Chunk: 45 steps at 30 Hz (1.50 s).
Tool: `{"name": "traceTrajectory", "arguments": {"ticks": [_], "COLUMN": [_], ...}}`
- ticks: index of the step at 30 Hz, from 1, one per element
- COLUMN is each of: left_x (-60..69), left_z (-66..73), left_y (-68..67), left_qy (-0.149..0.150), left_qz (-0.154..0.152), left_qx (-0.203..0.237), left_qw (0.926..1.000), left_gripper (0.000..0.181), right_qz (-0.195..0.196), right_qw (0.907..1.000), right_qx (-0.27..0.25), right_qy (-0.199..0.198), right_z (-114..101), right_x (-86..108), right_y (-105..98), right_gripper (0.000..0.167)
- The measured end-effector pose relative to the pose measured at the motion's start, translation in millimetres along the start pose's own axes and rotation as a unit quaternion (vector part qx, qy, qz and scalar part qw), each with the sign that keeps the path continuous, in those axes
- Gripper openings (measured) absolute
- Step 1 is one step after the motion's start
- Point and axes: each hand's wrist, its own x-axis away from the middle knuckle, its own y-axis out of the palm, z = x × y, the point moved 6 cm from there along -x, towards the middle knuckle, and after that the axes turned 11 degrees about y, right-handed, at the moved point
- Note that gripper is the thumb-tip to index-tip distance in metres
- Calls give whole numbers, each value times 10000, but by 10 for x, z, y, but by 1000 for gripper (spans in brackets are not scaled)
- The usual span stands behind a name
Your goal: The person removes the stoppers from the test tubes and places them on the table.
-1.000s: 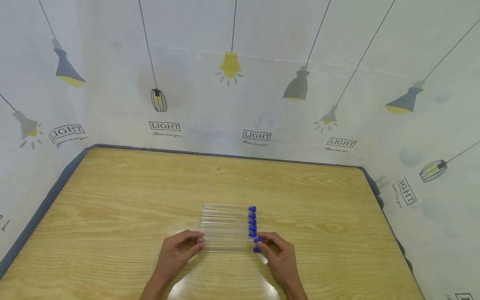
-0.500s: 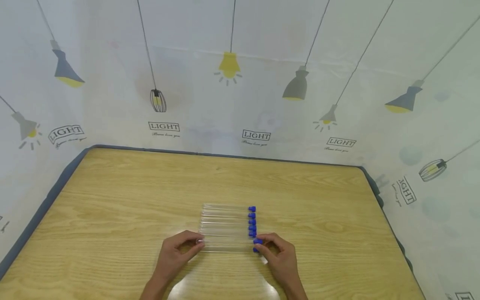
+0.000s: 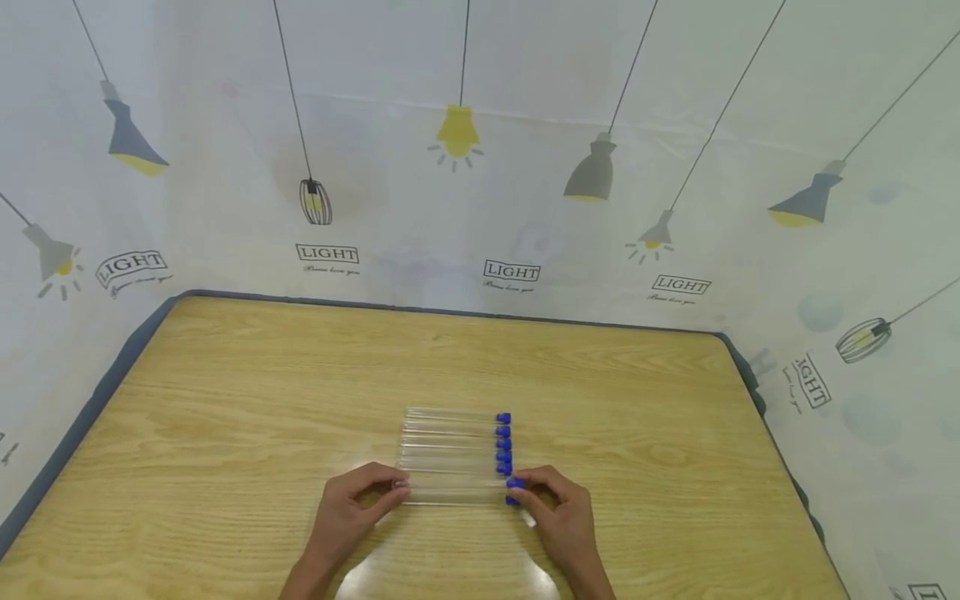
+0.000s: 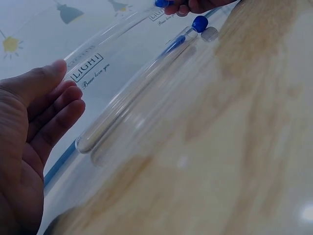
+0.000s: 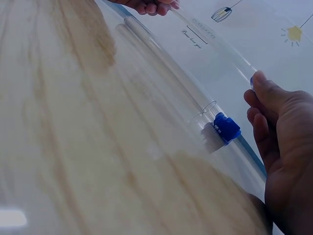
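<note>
A pale backdrop (image 3: 420, 217) printed with hanging lamps stands past the far edge of the counter (image 3: 292, 375), at twelve o'clock, and wraps round towards ten and two. The wood-patterned counter gives the clear tubes a flat bed; lying on their sides, they probably need one, since round bodies roll easily.

Take the held tube as the dial's centre. The left hand (image 3: 356, 504) is at about half past eight, its thumb and fingers pinching the plain end; the right hand (image 3: 558, 508) is at about half past three, pinching the capped end. Holding one tube at both ends seems meant for a level, balanced carry — and it leaves the see-through middle uncovered.

Five tubes (image 3: 450, 444) lie close together towards twelve, caps all pointing to three, which looks like deliberate ordering. The held tube (image 3: 457, 483) hangs just above the counter; both wrist views show it raised, apart from the near tube. That near tube (image 4: 137, 90) lies on the counter towards six, separate from the five, its cap also at the three o'clock end.

Smallest are the blue caps: the row's caps (image 3: 503, 444) form a rough line, the near tube's cap (image 5: 226, 128) sits slightly further towards three, and the held tube's cap (image 3: 515, 482) is partly hidden by fingers.
</note>
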Motion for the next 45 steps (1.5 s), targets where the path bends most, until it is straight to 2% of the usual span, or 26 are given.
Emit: {"name": "traceTrajectory", "arguments": {"ticks": [8,20,28,31,34,38,45], "left_x": [-151,-133,-146,-139,-132,-127,-129], "left_z": [197,180,189,185,182,178,185], "left_y": [-13,-33,-37,-41,-36,-26,-19], "left_qy": [247,160,158,156,133,55,71], "left_qz": [71,187,214,201,163,116,112], "left_qx": [39,349,355,361,361,390,526], "left_qw": [9997,9991,9990,9990,9991,9992,9985], "left_gripper": [31,34,27,24,23,31,35], "right_qz": [-152,-693,-836,-842,-756,-620,-503], "right_qw": [9994,9960,9948,9948,9962,9973,9978], "right_qx": [-78,-267,-313,-321,-340,-380,-385], "right_qy": [-307,-488,-486,-477,-269,-70,-196], "right_z": [17,24,2,-15,-5,3,-2], "right_x": [13,20,22,24,23,16,11], "right_y": [-2,36,50,55,52,47,38], "right_gripper": [24,29,28,25,21,18,19]}}
